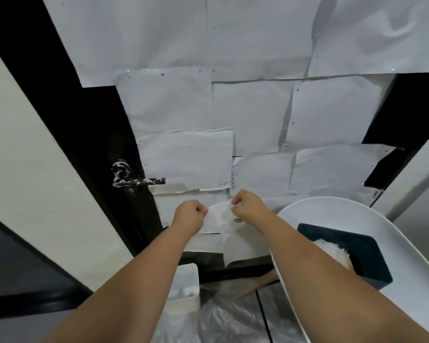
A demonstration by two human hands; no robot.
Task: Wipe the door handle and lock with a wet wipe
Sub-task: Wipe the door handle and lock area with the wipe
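Note:
A white wet wipe is stretched between my two hands in front of the door. My left hand pinches its left edge and my right hand pinches its right edge. The door handle is a dark lever smeared with white, up and to the left of my hands. Its round lock plate sits just above the lever's left end, also smeared white. Neither hand touches the handle.
The black door is mostly covered by white paper sheets. A white tray at the right holds a dark bin with crumpled white material. A white box stands on plastic sheeting on the floor below.

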